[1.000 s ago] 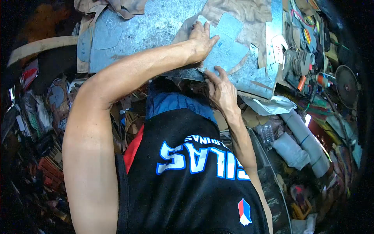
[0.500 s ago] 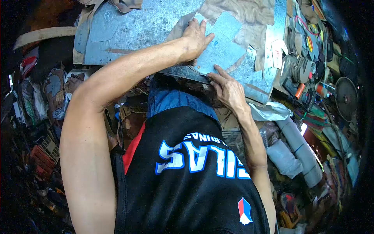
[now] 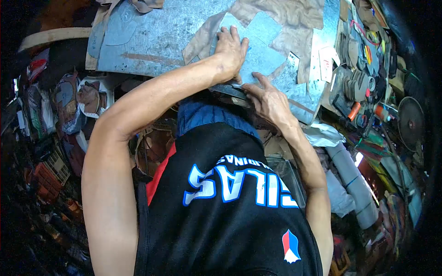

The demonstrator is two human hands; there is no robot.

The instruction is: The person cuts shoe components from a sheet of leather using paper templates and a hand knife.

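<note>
My left hand (image 3: 231, 51) lies palm down with its fingers apart, pressing on a grey-blue flat pattern piece (image 3: 264, 54). That piece rests over wrinkled brown leather (image 3: 297, 14) on a scuffed metal-topped work table (image 3: 168, 34). Close by on the right, my right hand (image 3: 270, 102) is at the near edge of the table. Its index finger reaches onto the pattern piece, while the other fingers curl at the edge. Whatever those curled fingers hold, if anything, is hidden. Another flat grey piece (image 3: 120, 30) lies at the table's left.
On the right are stacked cut pieces (image 3: 355, 85), an orange spool (image 3: 354, 111) and a round fan (image 3: 410, 120). A grey roll (image 3: 354, 184) leans below them. Orange crates (image 3: 48, 181) and plastic-wrapped bundles crowd the left. A curved pale strip (image 3: 55, 37) juts out beside the table.
My left hand has slid slightly toward my body, uncovering more of the pattern piece's far end. My right hand stays at the table edge, its thumb shifted a little left. The view has moved slightly.
</note>
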